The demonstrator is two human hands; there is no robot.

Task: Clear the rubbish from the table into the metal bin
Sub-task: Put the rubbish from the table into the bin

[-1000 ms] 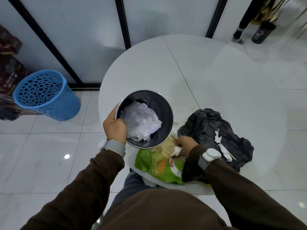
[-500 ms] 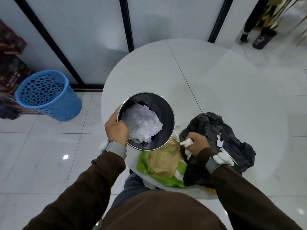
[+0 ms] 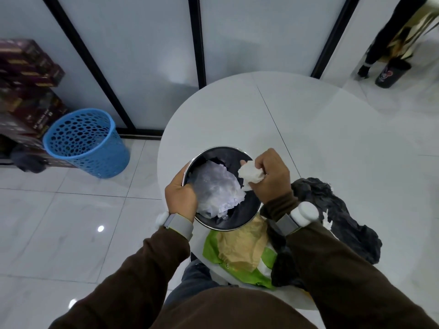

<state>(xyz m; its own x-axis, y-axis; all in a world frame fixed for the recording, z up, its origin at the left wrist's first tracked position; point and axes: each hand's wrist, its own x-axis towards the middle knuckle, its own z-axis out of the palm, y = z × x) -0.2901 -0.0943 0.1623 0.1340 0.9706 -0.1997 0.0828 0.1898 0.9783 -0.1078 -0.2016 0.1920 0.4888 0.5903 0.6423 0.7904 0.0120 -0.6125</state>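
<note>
- right hand point(image 3: 268, 176): fingers curled round white tissue wad point(image 3: 250, 175), over metal bin point(image 3: 215, 153)
- left hand point(image 3: 181, 198): fingers grip bin rim
- green packet point(image 3: 247, 277) at surface point(image 3: 308, 138) near edge, print unreadable

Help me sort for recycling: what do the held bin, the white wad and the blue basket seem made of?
Bin: metal, polished, going by its mirror-bright rim. White wad: probably tissue paper, matte, softly crumpled. Blue basket: likely plastic, smooth, moulded with round holes.

The bin point(image 3: 215, 155) has a shiny metal rim, the tissue point(image 3: 250, 175) is soft crumpled paper, the table point(image 3: 320, 129) smooth matt white, the basket point(image 3: 95, 148) perforated blue plastic.
</note>
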